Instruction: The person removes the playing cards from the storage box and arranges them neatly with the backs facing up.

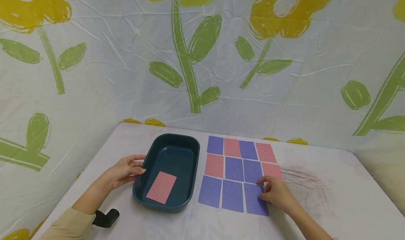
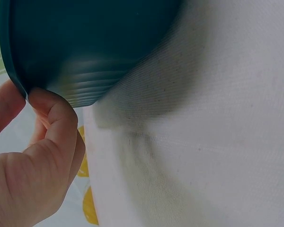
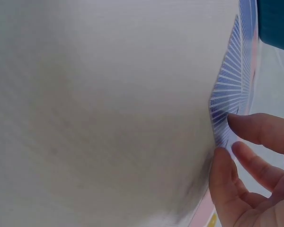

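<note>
A dark teal tray [image 1: 169,155] with rounded corners stands on the table, and one red-backed playing card [image 1: 161,187] lies in its near part. At the tray's left rim, my left hand [image 1: 124,170] pinches the edge between thumb and fingers, plain in the left wrist view. Right of the tray, red- and blue-backed cards lie face down in three rows. My right hand [image 1: 276,194] is at the near-right blue playing card [image 1: 254,201]. Its thumb and index finger are curled at that card's right end, as the right wrist view shows. The card faces are hidden.
Several more cards, such as a blue one [image 1: 232,196] and a red one [image 1: 214,165], lie close together beside the tray. A black device [image 1: 107,218] is at the left wrist. Behind the pale table [image 1: 319,194] hangs a flower-printed cloth [image 1: 126,57].
</note>
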A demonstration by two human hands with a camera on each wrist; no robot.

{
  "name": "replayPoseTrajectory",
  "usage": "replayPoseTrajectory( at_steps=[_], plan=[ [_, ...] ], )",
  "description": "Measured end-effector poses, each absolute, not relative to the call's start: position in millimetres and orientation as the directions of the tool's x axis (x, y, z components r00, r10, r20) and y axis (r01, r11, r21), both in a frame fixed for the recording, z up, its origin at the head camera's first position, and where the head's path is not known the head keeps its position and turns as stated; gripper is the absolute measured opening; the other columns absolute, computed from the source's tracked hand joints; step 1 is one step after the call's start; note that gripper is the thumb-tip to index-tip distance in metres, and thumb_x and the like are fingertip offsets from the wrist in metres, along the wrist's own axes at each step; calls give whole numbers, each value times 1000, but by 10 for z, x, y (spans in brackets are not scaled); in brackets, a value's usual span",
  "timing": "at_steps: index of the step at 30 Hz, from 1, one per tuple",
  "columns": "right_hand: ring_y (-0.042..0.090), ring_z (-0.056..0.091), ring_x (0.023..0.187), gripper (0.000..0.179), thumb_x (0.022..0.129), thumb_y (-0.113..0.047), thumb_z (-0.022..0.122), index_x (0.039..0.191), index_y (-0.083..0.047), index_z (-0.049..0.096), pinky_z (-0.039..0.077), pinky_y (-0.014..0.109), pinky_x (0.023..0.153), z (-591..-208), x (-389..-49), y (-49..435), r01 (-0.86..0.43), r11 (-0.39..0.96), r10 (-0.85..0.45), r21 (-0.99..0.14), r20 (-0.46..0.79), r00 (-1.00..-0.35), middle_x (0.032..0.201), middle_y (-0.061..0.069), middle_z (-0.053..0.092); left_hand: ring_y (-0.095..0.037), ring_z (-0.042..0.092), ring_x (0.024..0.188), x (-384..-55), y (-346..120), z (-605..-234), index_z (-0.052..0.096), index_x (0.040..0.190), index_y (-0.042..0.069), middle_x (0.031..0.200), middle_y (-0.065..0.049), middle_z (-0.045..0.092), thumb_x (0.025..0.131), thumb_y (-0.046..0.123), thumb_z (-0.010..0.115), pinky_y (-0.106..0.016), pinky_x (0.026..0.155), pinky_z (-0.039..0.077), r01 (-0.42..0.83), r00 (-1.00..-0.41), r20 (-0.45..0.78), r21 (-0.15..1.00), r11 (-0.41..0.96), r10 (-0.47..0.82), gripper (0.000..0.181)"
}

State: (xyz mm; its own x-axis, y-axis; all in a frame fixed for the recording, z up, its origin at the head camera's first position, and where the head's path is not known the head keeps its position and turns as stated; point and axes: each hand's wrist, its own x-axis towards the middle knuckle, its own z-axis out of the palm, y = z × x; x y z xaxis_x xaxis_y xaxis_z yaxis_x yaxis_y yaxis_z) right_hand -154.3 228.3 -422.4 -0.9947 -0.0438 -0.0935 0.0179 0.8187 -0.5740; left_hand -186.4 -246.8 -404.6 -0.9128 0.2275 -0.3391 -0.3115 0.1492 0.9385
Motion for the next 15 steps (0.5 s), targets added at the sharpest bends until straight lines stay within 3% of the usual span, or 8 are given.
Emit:
replayPoseTrajectory(
  at_steps=[15],
  plan=[
    [18, 49, 63, 36, 73, -3, 75, 106, 2, 62, 48, 29, 54, -3958, -1799, 2052, -45, 703, -159, -709, -95, -983, 78, 8, 54, -19, 55, 89, -1863, -2460, -4047, 29, 141, -4, 107, -13, 50, 86, 2, 61, -30, 76, 48, -315, -913, -340, 938, 143, 223, 64]
  ],
)
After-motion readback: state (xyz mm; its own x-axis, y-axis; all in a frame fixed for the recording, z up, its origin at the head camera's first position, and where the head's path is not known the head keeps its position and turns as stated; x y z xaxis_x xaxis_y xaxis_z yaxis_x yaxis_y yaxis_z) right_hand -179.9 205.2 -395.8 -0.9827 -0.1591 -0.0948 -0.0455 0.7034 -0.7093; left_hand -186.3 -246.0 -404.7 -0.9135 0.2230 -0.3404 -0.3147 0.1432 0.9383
